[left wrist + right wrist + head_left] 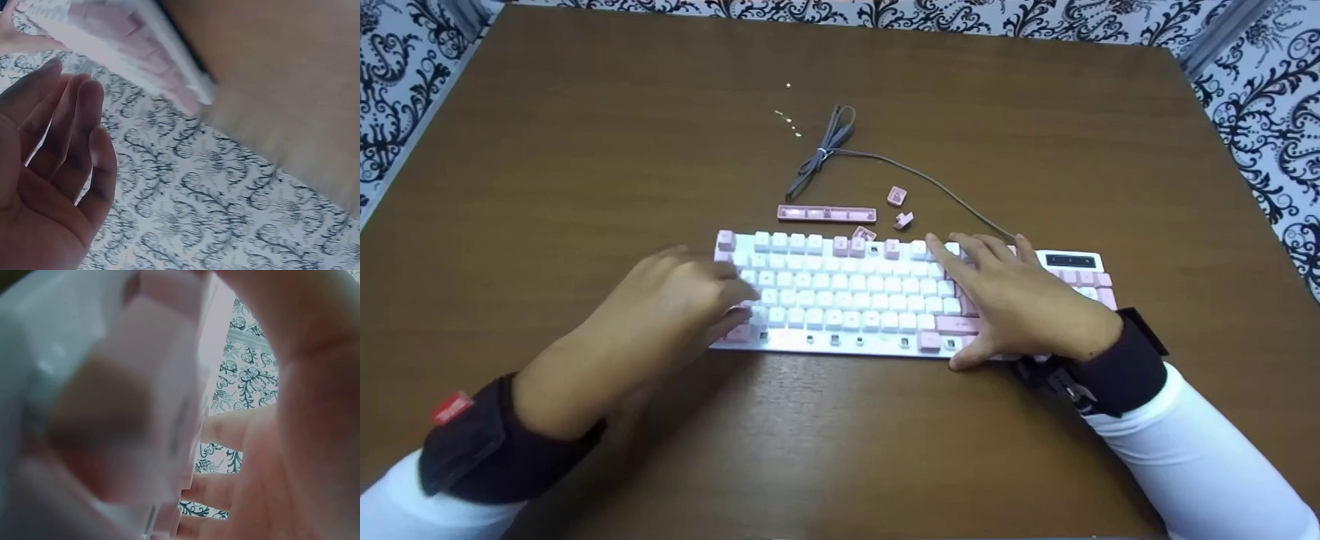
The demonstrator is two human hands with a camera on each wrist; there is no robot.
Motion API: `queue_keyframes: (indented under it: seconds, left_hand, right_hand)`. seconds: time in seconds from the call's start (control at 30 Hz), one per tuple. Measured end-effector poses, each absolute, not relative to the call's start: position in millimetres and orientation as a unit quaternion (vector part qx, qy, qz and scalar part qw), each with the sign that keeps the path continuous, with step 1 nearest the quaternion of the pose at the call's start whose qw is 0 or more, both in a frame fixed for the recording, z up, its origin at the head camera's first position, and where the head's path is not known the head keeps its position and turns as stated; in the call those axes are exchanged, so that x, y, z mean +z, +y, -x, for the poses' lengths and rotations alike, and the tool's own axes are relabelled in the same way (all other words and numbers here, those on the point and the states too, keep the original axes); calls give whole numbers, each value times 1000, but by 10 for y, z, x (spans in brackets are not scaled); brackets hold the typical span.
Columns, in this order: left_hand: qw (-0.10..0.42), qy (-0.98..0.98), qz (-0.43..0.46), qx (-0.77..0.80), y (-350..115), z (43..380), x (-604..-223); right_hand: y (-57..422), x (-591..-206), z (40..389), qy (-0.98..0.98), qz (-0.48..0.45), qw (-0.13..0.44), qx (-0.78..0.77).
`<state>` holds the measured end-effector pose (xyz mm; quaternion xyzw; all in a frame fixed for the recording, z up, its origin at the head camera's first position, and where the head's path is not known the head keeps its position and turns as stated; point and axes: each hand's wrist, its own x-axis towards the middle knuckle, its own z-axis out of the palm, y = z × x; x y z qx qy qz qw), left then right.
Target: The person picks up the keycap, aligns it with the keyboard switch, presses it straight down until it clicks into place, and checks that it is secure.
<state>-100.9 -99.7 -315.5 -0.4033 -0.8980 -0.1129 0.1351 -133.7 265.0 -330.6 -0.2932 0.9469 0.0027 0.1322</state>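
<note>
A white and pink keyboard point(840, 300) lies on the table. Over its left end is my left hand point(682, 292), blurred in the head view, with the fingertips close to the keys. The left wrist view shows its fingers loosely bent, nothing visible between them. My right hand point(1012, 300) rests spread across the right part of the keyboard, thumb at the near edge and fingers reaching the far edge. Bare key switches point(835, 340) show in the bottom row. Beyond the keyboard lie a long pink keycap point(826, 214) and small pink keycaps point(896, 196).
A bundled grey cable point(829, 146) lies behind the loose keycaps and runs to the keyboard's far edge. Several tiny pale bits point(789, 120) are scattered left of it. The brown table point(585, 150) stands on a patterned floor.
</note>
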Motion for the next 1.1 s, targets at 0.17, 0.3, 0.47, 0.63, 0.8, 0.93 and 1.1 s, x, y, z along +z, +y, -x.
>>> queue_keyframes:
  seconds: [0.17,0.3,0.47,0.63,0.8,0.93,1.1]
  left_hand:
    - [113,-901,406,-102,-701,1204,-3081]
    - [59,-911,395,-101,-407,1433,-2999]
    - [-3,-916,386,-108,17,1738,-2948]
    - [-34,-925,370,-75,356,1931,-2916]
    - [-61,-929,365,-21,572,2057,-2912]
    - [-63,-924,377,6,691,2150,-2948]
    - [-77,-923,376,27,755,2235,-3009]
  right_hand:
    - [2632,-3304,1348,946,290,142,4]
    - [2639,-3305,1352,947,292,136,5]
    - [2674,-3315,1325,948,289,132,5]
    - [2685,-3315,1320,949,292,120,3]
    - [2682,-3313,1331,948,301,106,10]
    - [2679,-3309,1331,948,298,111,13]
    - [2657,-3306,1341,948,296,117,12]
